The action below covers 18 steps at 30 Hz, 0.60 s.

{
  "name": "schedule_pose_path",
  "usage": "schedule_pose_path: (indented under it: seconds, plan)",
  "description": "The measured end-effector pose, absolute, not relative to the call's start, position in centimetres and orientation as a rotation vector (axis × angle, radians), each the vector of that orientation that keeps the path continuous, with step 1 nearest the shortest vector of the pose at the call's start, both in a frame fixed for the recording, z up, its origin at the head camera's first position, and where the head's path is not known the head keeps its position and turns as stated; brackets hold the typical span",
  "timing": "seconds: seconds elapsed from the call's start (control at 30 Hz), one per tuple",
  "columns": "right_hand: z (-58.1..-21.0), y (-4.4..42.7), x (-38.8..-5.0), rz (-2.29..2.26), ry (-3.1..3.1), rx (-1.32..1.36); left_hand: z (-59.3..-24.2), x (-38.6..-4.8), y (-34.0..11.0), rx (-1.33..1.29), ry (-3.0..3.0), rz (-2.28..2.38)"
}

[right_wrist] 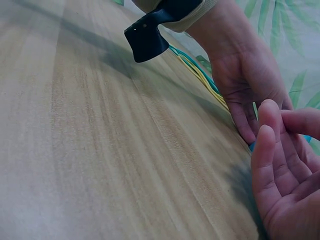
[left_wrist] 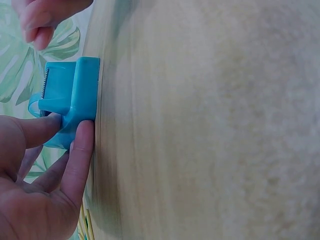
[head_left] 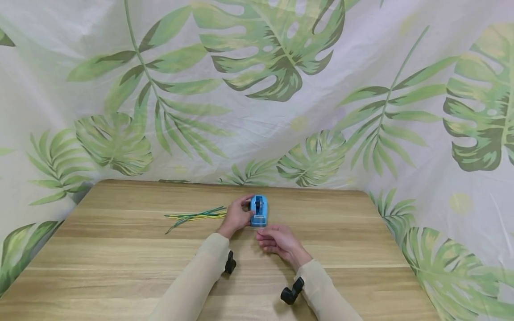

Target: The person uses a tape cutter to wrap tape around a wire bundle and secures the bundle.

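A blue tape dispenser [head_left: 259, 219] stands near the back of the table, its toothed cutting edge showing in the left wrist view [left_wrist: 45, 82]. My left hand [head_left: 238, 216] grips its left side, with thumb and fingers [left_wrist: 80, 160] against the body. Just in front of the dispenser, my right hand [head_left: 281, 241] pinches thumb against index finger at a faint, clear strip of tape [head_left: 260, 229]. The other right fingers [right_wrist: 272, 165] are loosely curled. In the right wrist view, both hands hide most of the dispenser.
Several green and yellow thin sticks or ties [head_left: 196, 216] lie crossed to the left of my left hand on the wooden table [head_left: 120, 263]. Behind the table hangs a leaf-patterned cloth [head_left: 257, 120]. Each wrist carries a black camera mount [head_left: 292, 292].
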State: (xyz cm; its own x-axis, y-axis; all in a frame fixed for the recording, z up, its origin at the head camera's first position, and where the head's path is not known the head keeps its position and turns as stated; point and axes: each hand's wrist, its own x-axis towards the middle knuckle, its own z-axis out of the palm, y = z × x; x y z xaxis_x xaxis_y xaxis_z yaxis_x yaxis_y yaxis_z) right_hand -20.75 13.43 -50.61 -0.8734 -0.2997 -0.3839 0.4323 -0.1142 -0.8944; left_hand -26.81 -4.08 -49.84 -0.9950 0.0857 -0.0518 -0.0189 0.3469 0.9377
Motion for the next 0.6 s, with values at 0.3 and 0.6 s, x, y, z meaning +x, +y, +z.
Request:
schedule_pose_path:
  seconds: [0.3,0.6]
  plan:
    - [-50.53,13.46,-20.33,-2.024,1.683,0.141,-49.85,-26.76,-4.09,0.061,2.497,1.753]
    - [-50.36,13.58,-19.98,-2.029,1.679,0.133,-49.81,-26.82,-4.07,0.067,2.52,1.738]
